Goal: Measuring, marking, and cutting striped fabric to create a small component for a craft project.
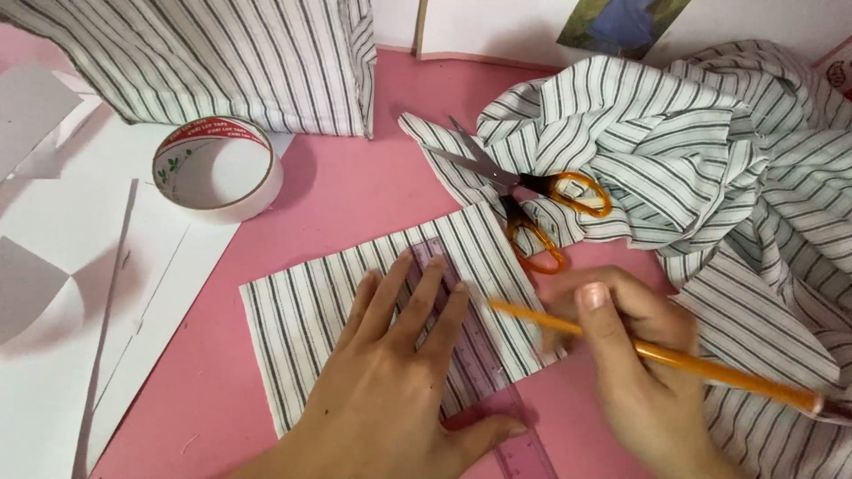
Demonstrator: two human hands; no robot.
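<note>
Two hands work mid-worktop: the left hand [390,355] lies flat, fingers spread, pressing a clear purple plastic ruler [484,364] onto a striped rectangular fabric piece [311,319]. At three o'clock from it, the right hand [639,355] is closed round an orange wooden pencil [710,365] — tip beside the ruler.

I see a bright and even light over the pink table [355,195], soft, with no hard glare. The shadows are short and pale: one lies right of the tape roll [217,168], toward the far edge of the table, and one under my left hand [399,372] at the near edge. The yellow pencil [674,359] and my right hand [639,355] are smeared by motion blur. The striped cloth [657,151] at the far right corner stays sharp. The colours look a little washed.
</note>
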